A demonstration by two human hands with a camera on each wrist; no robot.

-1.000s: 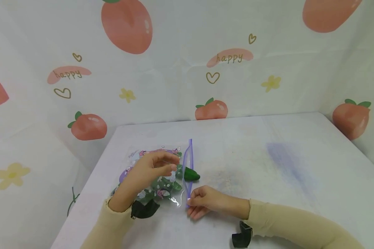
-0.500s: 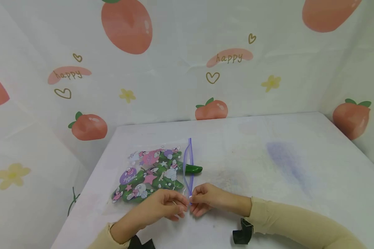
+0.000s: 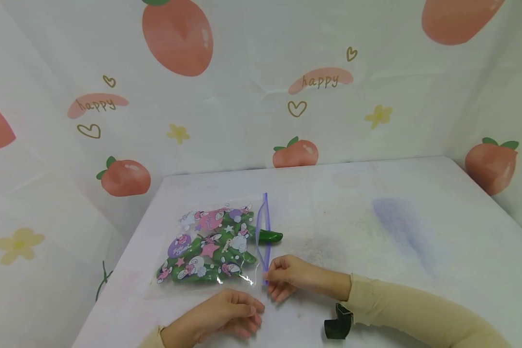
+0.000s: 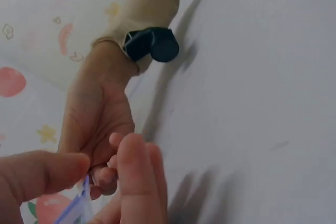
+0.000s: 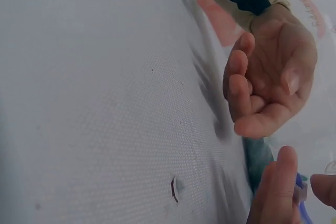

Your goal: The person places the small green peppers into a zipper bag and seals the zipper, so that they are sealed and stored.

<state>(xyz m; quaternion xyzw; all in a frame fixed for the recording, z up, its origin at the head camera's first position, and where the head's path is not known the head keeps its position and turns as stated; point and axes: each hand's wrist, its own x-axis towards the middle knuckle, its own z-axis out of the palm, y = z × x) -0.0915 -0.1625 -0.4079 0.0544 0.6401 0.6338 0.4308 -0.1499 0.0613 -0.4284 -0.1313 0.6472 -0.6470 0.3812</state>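
Observation:
A clear zip bag point(image 3: 210, 220) with pink and purple prints lies flat on the left of the table in the head view. Several green peppers point(image 3: 245, 257) show through its film. One pepper point(image 3: 271, 236) pokes out through the parted purple zip edge point(image 3: 267, 253). My right hand point(image 3: 293, 278) pinches the near end of that edge; a small slider point(image 5: 300, 192) sits between thumb and fingers in the right wrist view. My left hand point(image 3: 226, 314) hovers below the bag, fingers loosely bent and holding nothing, close to the right fingertips.
The white table point(image 3: 352, 212) has a bluish smudge point(image 3: 400, 227) on the right. A printed cloth point(image 3: 243, 111) rises behind and along both sides. A dark camera strap mount point(image 3: 338, 323) hangs under the right wrist.
My left hand has come down from over the bag, past the zip edge, to below it. The right hand still holds the zip end. The protruding pepper has shifted slightly.

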